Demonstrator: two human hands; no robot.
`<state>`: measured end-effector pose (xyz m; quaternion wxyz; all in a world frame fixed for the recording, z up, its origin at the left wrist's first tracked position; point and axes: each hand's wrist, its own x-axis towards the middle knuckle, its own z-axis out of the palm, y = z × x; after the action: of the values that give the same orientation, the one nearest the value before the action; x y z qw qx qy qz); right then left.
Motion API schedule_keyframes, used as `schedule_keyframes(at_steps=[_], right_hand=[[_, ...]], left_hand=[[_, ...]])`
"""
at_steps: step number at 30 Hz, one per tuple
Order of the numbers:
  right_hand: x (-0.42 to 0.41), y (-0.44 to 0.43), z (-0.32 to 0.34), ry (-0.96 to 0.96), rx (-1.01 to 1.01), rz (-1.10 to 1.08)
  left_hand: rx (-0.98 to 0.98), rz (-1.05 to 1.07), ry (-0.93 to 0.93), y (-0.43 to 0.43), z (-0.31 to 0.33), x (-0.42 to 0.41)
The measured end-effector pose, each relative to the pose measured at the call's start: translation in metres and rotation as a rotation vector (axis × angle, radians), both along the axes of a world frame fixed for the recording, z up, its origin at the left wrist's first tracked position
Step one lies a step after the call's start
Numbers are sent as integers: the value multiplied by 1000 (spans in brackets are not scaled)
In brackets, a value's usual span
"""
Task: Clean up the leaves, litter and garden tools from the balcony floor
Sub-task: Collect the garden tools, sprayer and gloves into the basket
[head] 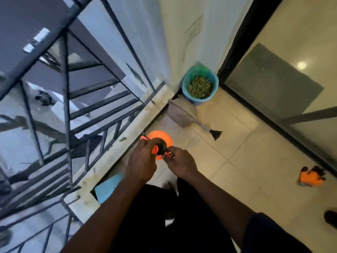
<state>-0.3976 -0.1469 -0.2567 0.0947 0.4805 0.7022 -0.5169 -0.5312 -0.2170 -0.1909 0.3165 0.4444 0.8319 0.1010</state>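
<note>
**Balcony clean-up: 2 hands on a small part, close to the open railing**

A person stands over the balcony floor (237, 157). The left hand (142, 161) is curled round a small dark round thing (161, 147), and the right hand (180, 161) pinches its lower edge. Right under it shows a round orange thing (160, 136), close to the ledge. Whether the 2 are joined, like a cap on a bottle, cannot be told through the blur.

The likely trouble is a slip. This near the railing (67, 106), a dropped piece could bounce off the tiles and roll out between the bars. If the dark piece is a cap, anything inside could spill.

The watering can (182, 114) stands just beside the bin (198, 101). Its long spout reaches over the walkway and looks easy to catch with a foot. A pair of orange gloves (311, 177) lies well apart to the right, not yet picked up.

The blue bin, lined with a green bag, holds dry leaves (199, 87) to a little below the rim. Whether the watering can holds water cannot be seen.
</note>
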Motion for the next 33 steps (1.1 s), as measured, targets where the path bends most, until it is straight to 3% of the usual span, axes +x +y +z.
schedule_keyframes(at_steps=[7, 17, 21, 24, 33], right_hand=[[-48, 33, -128, -129, 5, -89], [-113, 58, -313, -193, -22, -132], [-123, 62, -345, -241, -19, -141], [-132, 65, -354, -244, -42, -201], [-135, 74, -340, -242, -7, -200]], left_hand=[[-135, 16, -72, 47, -132, -54], [-224, -214, -102, 107, -304, -134], [-250, -334, -123, 123, -332, -145], [-248, -298, -115, 133, -346, -154], [-314, -348, -172, 148, -348, -169]])
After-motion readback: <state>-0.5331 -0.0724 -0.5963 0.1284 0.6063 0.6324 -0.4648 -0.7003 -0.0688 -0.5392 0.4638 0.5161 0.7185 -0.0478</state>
